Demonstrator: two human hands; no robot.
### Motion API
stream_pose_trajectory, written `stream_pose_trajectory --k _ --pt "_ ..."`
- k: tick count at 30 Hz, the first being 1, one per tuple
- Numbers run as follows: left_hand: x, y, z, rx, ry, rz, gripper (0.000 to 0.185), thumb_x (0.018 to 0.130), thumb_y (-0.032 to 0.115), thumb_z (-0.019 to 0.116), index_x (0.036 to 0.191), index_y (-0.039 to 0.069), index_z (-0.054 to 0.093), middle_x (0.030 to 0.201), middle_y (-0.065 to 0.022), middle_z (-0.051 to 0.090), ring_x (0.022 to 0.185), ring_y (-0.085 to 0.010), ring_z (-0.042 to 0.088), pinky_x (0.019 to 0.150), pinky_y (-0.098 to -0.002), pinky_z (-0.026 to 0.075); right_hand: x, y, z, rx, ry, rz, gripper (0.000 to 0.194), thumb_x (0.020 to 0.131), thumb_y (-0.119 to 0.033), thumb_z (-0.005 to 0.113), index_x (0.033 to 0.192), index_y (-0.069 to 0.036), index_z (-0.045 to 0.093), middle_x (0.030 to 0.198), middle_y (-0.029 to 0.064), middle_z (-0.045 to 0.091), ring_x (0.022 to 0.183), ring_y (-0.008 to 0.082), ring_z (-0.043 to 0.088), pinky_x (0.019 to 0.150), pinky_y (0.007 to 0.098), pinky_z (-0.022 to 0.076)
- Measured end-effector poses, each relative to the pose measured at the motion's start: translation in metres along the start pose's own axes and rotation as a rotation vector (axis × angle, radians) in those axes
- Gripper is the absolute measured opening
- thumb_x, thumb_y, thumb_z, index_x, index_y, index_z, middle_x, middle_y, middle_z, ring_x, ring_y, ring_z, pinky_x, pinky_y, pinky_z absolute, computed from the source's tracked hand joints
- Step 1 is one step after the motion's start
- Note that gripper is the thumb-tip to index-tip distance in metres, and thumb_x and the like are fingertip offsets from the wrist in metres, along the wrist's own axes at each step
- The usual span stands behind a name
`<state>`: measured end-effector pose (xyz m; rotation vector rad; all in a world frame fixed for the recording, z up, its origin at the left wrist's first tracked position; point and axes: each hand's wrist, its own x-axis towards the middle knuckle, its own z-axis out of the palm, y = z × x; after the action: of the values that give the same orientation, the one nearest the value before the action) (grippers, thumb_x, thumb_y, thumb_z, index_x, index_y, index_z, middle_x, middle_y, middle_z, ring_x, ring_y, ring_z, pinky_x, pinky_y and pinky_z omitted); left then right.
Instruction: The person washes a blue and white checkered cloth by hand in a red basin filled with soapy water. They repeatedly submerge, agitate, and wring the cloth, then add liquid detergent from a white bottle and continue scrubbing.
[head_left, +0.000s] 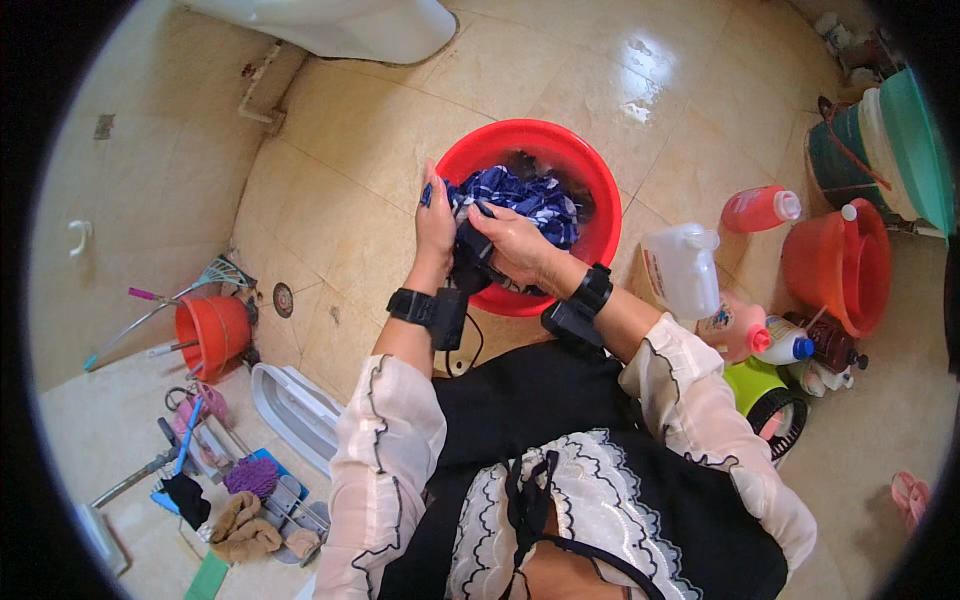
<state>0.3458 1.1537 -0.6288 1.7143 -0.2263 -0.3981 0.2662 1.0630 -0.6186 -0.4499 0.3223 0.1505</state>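
Observation:
A red plastic basin (611, 225) stands on the tiled floor before me. In it lies a wet heap of dark blue and white patterned cloth (517, 196), with darker cloth around its far and right side. At the basin's left rim, my left hand (437, 225) grips a bunched part of the patterned cloth, a bit of which pokes out past the fingers. My right hand (517, 244) is closed on a dark, gathered part of cloth close beside it. Black straps with small boxes circle both wrists. The cloth between the palms is partly hidden.
To the right stand a translucent jug (682, 270), a pink-red bottle (757, 210), several detergent bottles (787, 341), an orange-red bucket (825, 262) and a lime-green container (757, 390). Leftward are an orange bucket (225, 334), a floor drain (283, 300) and a grey-white tub (296, 409). A toilet base (375, 30) stands ahead.

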Motion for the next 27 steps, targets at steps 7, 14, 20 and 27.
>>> stream_pose_trajectory --k 7,14,20,27 --pt "-0.002 0.012 -0.048 -0.121 -0.114 -0.110 0.031 0.094 0.028 0.060 0.112 0.002 0.060 0.101 -0.0030 0.064 0.089 -0.0114 0.060 0.082 -0.0270 0.048 0.003 -0.042 -0.051 -1.077 -0.067 -0.586 0.041 0.092 -0.035 0.058 0.117 -0.003 0.059 0.103 0.0114 0.064 0.092 0.0179 0.060 0.081 0.0317 0.0475" --pt "-0.001 0.046 -0.081 -0.720 -0.171 -0.275 0.032 0.098 0.033 0.050 0.104 0.005 0.063 0.102 -0.0066 0.068 0.090 -0.0204 0.067 0.083 -0.0372 0.053 -0.022 -0.050 -0.082 -1.209 -0.135 -0.213 0.047 0.077 -0.030 0.075 0.112 -0.004 0.060 0.105 0.0060 0.064 0.099 0.0157 0.056 0.090 0.0303 0.0427" --pt "-0.009 0.064 -0.105 -0.901 -0.229 -0.207 0.040 0.098 0.039 0.045 0.114 0.006 0.062 0.111 -0.0092 0.067 0.101 -0.0252 0.065 0.091 -0.0418 0.050 -0.054 -0.090 -0.073 -0.832 -0.211 -0.159 0.035 0.079 -0.014 0.073 0.110 -0.003 0.060 0.097 -0.0026 0.061 0.090 0.0085 0.053 0.083 0.0247 0.0432" --pt "-0.002 0.058 -0.118 -0.862 -0.143 -0.246 0.040 0.099 0.038 0.044 0.107 0.005 0.063 0.105 -0.0090 0.068 0.093 -0.0244 0.067 0.087 -0.0410 0.052 -0.058 -0.087 -0.077 -0.825 -0.207 -0.117 0.016 0.090 -0.018 0.065 0.100 -0.005 0.062 0.087 -0.0062 0.056 0.083 0.0045 0.050 0.076 0.0213 0.0417"
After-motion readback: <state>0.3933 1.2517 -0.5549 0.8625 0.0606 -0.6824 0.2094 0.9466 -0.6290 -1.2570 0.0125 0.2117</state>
